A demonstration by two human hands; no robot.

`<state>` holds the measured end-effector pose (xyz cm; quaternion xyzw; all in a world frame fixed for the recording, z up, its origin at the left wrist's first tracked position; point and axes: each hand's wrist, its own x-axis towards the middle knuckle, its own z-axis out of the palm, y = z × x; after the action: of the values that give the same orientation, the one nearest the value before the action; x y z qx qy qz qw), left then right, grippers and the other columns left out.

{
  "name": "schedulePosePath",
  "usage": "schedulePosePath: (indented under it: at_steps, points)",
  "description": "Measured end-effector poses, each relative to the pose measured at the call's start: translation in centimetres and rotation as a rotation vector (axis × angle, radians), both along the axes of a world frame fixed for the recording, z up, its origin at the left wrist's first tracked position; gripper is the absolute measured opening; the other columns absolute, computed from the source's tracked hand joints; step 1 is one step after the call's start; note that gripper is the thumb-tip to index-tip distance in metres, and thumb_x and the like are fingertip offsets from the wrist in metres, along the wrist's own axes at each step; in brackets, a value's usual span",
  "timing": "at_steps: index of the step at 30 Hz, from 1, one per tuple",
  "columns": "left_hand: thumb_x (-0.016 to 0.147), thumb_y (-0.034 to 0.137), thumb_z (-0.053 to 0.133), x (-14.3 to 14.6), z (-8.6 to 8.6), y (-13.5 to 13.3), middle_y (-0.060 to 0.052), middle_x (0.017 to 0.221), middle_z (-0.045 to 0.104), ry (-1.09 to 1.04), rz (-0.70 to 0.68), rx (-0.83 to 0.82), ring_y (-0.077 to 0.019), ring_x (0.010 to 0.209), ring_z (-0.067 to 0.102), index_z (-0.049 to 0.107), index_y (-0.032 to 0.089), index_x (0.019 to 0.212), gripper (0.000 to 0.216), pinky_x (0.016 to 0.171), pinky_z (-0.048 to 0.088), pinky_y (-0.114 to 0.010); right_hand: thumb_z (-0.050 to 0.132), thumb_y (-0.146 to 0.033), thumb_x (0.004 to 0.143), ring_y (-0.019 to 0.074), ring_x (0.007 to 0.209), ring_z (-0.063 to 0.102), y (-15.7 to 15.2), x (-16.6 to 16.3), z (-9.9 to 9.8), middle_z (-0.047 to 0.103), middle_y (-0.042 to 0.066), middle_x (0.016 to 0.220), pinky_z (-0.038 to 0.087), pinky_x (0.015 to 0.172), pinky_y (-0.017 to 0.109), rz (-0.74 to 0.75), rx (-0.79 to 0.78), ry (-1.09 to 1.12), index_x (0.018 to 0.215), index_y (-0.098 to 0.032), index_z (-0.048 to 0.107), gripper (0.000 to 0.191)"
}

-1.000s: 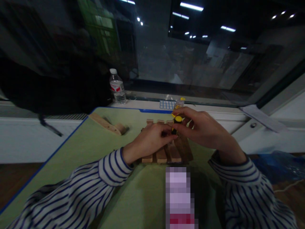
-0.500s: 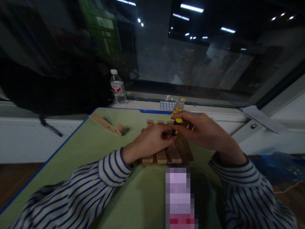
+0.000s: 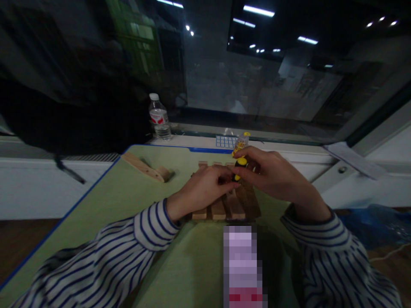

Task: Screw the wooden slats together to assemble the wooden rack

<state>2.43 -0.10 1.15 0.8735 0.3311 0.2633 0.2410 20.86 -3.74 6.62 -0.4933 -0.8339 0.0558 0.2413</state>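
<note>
A yellow and black screwdriver [image 3: 240, 163] stands nearly upright in my right hand [image 3: 272, 175], its handle pinched between thumb and fingers. Close against its lower end, my left hand [image 3: 205, 186] has its thumb and fingertips drawn together; whatever they pinch is hidden. Beneath both hands lies a wooden piece with several parallel slats [image 3: 236, 208] over a darker brown board [image 3: 252, 201]. The screwdriver's tip is out of sight behind the left fingers.
The green tabletop [image 3: 160, 256] has a blue edge. A loose wooden part [image 3: 144, 167] lies at its left. On the sill stand a water bottle [image 3: 159, 119] and a small clear container [image 3: 241, 143] with yellow bits, beside a blue-gridded sheet [image 3: 224, 141].
The screwdriver's handle has turned or tilted slightly in my right hand. Both hands stay almost in place over the slats.
</note>
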Motion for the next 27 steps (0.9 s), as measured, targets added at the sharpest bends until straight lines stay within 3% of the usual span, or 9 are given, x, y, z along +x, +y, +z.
schedulePosePath:
  at_steps: [6, 14, 27]
  points:
    - [0.089, 0.036, 0.054, -0.11, 0.22, -0.11, -0.004, 0.082, 0.070, 0.035, -0.004, 0.013, -0.0158, 0.071, 0.061, 0.069, 0.018, 0.093, 0.024, 0.064, 0.043, -0.026, 0.055, -0.029, 0.086, 0.0152, 0.078, 0.066, -0.21, 0.22, 0.09, 0.068, 0.006, 0.111, 0.049, 0.067, 0.029, 0.074, -0.016, 0.033, 0.128, -0.024, 0.050, 0.043]
    - [0.085, 0.028, 0.057, -0.11, -0.15, -0.04, -0.001, 0.082, 0.070, 0.032, -0.013, 0.043, -0.0149, 0.070, 0.060, 0.069, 0.019, 0.095, 0.018, 0.066, 0.043, -0.026, 0.052, -0.035, 0.090, 0.0172, 0.081, 0.065, -0.06, 0.25, 0.01, 0.071, 0.004, 0.100, 0.045, 0.067, 0.029, 0.057, 0.020, -0.072, 0.119, -0.023, 0.058, 0.032]
    - [0.085, 0.038, 0.059, 0.10, -0.14, 0.00, -0.004, 0.087, 0.070, -0.014, 0.004, 0.001, -0.0177, 0.077, 0.063, 0.069, 0.020, 0.098, 0.024, 0.072, 0.046, -0.028, 0.053, -0.045, 0.088, 0.0141, 0.061, 0.057, 0.14, 0.04, -0.06, 0.066, 0.001, 0.074, 0.037, 0.054, 0.025, -0.030, 0.035, -0.064, 0.102, -0.021, 0.060, 0.028]
